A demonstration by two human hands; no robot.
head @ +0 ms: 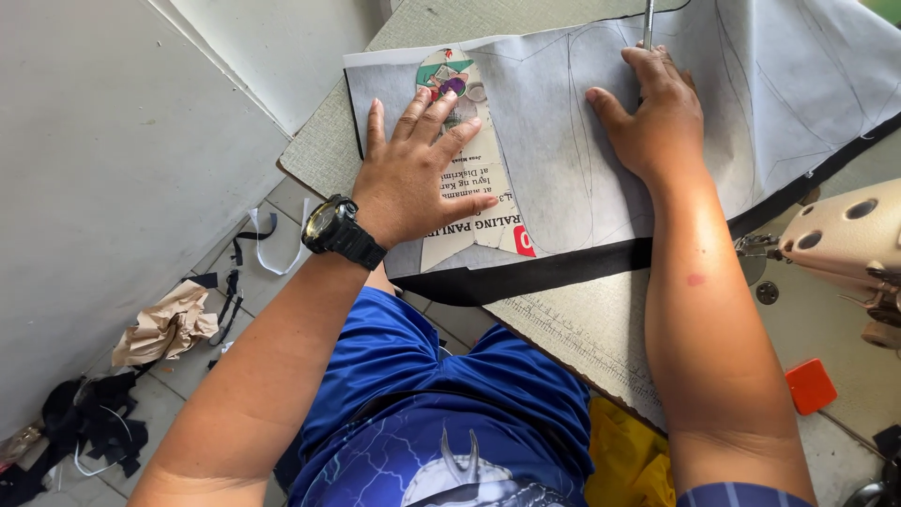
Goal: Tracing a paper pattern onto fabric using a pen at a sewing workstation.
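Grey fabric (601, 141), black wristwatch (333, 225).

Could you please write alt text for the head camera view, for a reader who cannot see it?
A person's left hand, with a black wristwatch, presses a printed paper pattern flat on grey fabric, while the right hand holds a slim marking tool to the cloth. A cream sewing machine sits at right; scraps litter the tiled floor.

Paper template (466, 178) on fabric (563, 160)
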